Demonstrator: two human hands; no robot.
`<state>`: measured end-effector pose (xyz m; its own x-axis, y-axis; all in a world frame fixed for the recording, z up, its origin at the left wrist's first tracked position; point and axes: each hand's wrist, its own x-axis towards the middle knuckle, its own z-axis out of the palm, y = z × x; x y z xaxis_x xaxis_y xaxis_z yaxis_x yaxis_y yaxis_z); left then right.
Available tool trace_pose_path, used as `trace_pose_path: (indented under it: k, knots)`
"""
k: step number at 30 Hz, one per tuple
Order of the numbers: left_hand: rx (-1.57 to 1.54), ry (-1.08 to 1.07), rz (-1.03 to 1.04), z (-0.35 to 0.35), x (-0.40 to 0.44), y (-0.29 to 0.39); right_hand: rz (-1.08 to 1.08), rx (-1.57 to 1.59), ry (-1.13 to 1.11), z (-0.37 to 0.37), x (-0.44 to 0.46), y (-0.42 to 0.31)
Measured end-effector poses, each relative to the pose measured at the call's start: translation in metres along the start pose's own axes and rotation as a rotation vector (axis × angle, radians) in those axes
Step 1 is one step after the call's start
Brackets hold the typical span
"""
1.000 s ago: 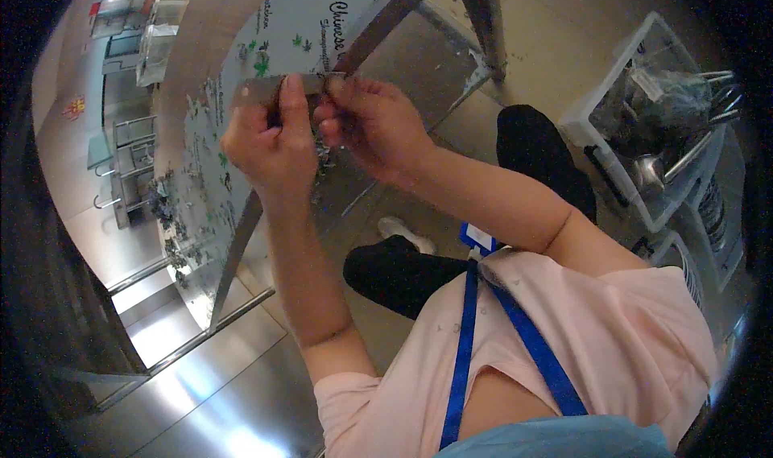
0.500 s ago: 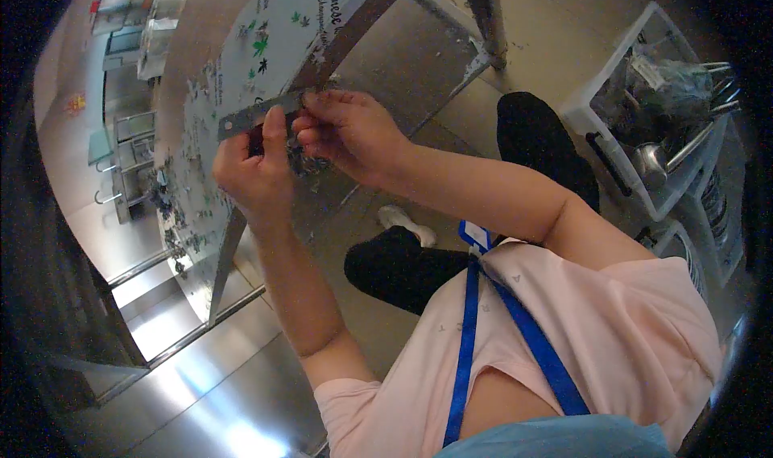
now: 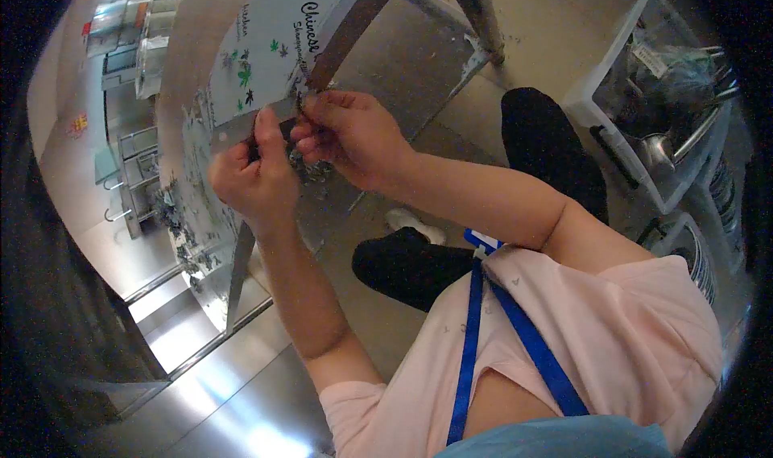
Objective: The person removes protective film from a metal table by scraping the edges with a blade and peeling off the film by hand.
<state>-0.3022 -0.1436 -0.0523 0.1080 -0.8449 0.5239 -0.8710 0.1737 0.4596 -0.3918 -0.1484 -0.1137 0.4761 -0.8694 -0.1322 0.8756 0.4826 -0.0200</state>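
My left hand (image 3: 256, 180) is closed on one end of a flat grey metal strip (image 3: 235, 131), its thumb laid along the face. The strip has a round hole near that end. My right hand (image 3: 354, 140) pinches the strip's other end, mostly hidden by the fingers. The strip lies against a tabletop covered by a pale printed film (image 3: 270, 35) with green and black leaves and lettering. Below the strip, the tabletop is streaked, with dark crumpled scrapings (image 3: 187, 253) along it. More scrapings hang at the edge under my right hand.
A clear plastic bin (image 3: 600, 104) with ladles and bagged items stands on the floor at right, near another with stacked round items. Table legs (image 3: 475, 15) rise beside my feet. Metal racks and shelving (image 3: 133, 160) stand at far left.
The strip has tilted, its left end dipping slightly and looking lighter against the surface. Both hands keep their hold. The view has shifted a little.
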Motion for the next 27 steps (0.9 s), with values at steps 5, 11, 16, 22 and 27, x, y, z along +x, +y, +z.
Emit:
trace_pose_path:
  k: [5,11,16,22,27]
  knots:
    - [0.059,-0.037,-0.026,-0.003,0.002,0.012,-0.036,-0.022,-0.018,-0.004,0.003,0.004]
    - [0.064,-0.069,-0.066,0.000,0.003,0.008,-0.056,-0.094,0.040,0.004,-0.002,-0.014]
    - [0.068,-0.003,0.051,0.011,0.006,0.027,-0.072,-0.071,0.010,0.001,0.000,-0.018]
    - [-0.016,-0.044,-0.024,0.007,0.004,0.019,-0.100,-0.088,0.005,0.001,0.000,-0.013]
    - [-0.076,-0.079,0.020,0.012,0.013,0.027,-0.117,-0.054,0.018,0.001,-0.002,-0.012]
